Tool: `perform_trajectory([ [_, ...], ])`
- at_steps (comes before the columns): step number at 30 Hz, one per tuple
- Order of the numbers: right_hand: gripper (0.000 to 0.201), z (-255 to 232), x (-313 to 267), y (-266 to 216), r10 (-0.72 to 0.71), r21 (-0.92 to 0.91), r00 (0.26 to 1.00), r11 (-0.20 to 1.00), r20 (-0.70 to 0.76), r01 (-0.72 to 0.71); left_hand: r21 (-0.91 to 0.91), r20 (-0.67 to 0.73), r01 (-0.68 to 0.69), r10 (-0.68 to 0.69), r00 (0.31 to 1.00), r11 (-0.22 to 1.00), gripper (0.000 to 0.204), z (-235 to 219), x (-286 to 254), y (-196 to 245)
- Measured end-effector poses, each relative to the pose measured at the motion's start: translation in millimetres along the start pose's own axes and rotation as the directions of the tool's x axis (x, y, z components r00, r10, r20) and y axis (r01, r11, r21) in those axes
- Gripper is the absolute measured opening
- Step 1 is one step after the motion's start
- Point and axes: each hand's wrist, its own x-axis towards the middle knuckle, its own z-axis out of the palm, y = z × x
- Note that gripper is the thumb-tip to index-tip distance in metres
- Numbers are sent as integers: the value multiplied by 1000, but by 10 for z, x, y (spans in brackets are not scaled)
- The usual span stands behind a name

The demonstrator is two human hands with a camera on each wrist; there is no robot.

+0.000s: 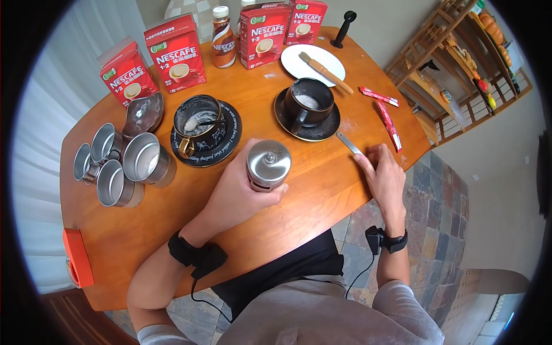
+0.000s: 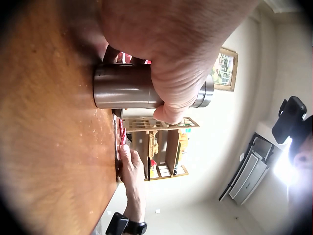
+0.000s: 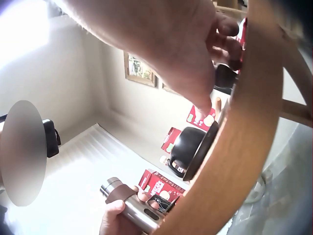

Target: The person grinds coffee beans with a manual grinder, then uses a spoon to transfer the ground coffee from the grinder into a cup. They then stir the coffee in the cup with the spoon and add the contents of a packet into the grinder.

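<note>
My left hand [image 1: 244, 178] is wrapped round an upright metal canister [image 1: 269, 164] near the table's front edge; the left wrist view has its brown body [image 2: 127, 87] standing on the wood. Thumb and curled fingers of my right hand [image 1: 386, 178] pinch the near end of a metal spoon [image 1: 348, 142], whose far end reaches the saucer's edge. Beyond it a black cup [image 1: 310, 115] holding pale powder stands on a black saucer [image 1: 322, 133]. Left of the canister, another black cup [image 1: 198, 129] with a spoon and whitish residue sits on a patterned saucer [image 1: 229, 135].
Several metal cups [image 1: 146, 158] and a dark shiny dish [image 1: 144, 112] stand at the left. Red boxes [image 1: 175, 54] and a bottle [image 1: 223, 43] line the back. A brush [image 1: 328, 73] lies across a white plate [image 1: 290, 54]; red sachets [image 1: 389, 125] lie at the right.
</note>
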Motion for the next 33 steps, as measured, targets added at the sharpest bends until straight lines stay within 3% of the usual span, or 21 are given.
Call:
perform_trajectory([
  [3, 45, 65, 7, 28, 22, 60, 998, 998, 55, -26, 2, 4, 7, -7, 1000, 1000, 46, -5, 2, 16],
  [6, 43, 130, 41, 55, 43, 107, 999, 993, 15, -44, 9, 9, 5, -5, 1000, 1000, 46, -4, -1, 22],
  [10, 40, 72, 92, -62, 262, 151, 965, 955, -15, -257, 5, 2, 8, -8, 1000, 1000, 46, -1, -3, 28],
  [14, 44, 140, -25, -38, 38, 93, 998, 995, -56, -32, -3, -3, 1, -1, 1000, 1000, 46, -2, 7, 24],
  [23, 39, 114, -16, -109, 146, 144, 989, 979, -4, -144, 15, -1, 6, -6, 1000, 1000, 47, 2, 10, 50],
  [26, 34, 174, -45, -114, 167, 157, 965, 978, -204, -136, 25, -3, -24, 25, 1000, 999, 49, -4, 12, 29],
  [29, 30, 93, -22, -263, 176, 196, 966, 971, -191, -138, 38, -11, -39, 40, 999, 998, 51, -4, 0, 39],
  [33, 32, -110, 57, -713, -19, 514, 992, 854, -128, 83, 30, 9, 13, -13, 1000, 999, 54, -24, -4, 88],
])
